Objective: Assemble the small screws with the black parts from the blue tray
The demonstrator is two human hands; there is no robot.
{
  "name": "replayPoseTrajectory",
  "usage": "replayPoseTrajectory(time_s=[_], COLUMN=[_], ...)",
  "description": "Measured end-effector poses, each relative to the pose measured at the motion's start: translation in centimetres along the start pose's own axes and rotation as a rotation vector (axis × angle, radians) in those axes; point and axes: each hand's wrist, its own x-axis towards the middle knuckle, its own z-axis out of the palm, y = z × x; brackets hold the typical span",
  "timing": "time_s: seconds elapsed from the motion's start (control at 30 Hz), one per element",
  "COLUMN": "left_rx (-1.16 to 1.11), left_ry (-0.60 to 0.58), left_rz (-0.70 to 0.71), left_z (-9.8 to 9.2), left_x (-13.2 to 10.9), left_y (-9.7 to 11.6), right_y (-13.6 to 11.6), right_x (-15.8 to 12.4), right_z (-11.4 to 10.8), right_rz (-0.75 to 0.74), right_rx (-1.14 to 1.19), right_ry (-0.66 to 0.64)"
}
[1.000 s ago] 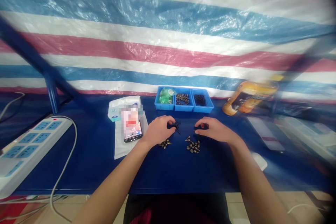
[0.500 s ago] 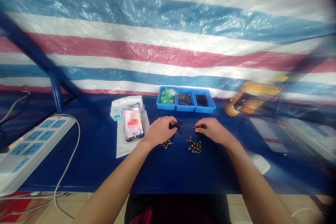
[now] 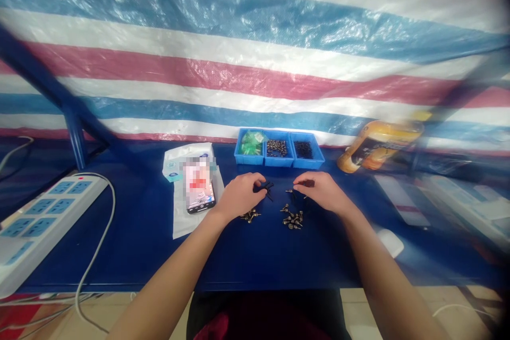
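Slender black pieces (image 3: 268, 190), like small screws, stick out from the curled fingers of my left hand (image 3: 239, 196). My right hand (image 3: 324, 191) is a short way off to the right, its thumb and fingers parted and nothing visible between them. Just left of its fingertips lies a small brass-coloured metal piece (image 3: 289, 191). Nearer me on the blue table are two loose heaps of similar brass-coloured pieces: a smaller heap (image 3: 251, 216) by my left wrist and a larger heap (image 3: 294, 220) between my forearms.
Behind the hands stand three joined blue bins: one with a green bag (image 3: 252, 143), one with metal parts (image 3: 277, 147), one with black parts (image 3: 303, 150). A phone (image 3: 200, 191) lies on white packaging at left, beyond it a power strip (image 3: 51, 212). A drink bottle (image 3: 378, 146) lies at right.
My right thumb and fingers have parted from the small metal piece, which now lies on the table. My left hand keeps the black pieces. The whole view has shifted slightly.
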Motion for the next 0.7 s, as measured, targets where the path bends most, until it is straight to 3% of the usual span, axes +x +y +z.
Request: replayPoseTrajectory(time_s=[0.27, 0.7], left_rx=[0.003, -0.002], left_ry=[0.009, 0.028], left_rz=[-0.017, -0.032], left_z=[0.1, 0.4], left_x=[0.1, 0.1], left_y=[-0.1, -0.3], right_y=[0.1, -0.6], right_x=[-0.1, 0.1], right_z=[-0.3, 1.5], right_rz=[0.026, 0.007], right_rx=[-0.094, -0.397], right_ry=[-0.107, -0.088])
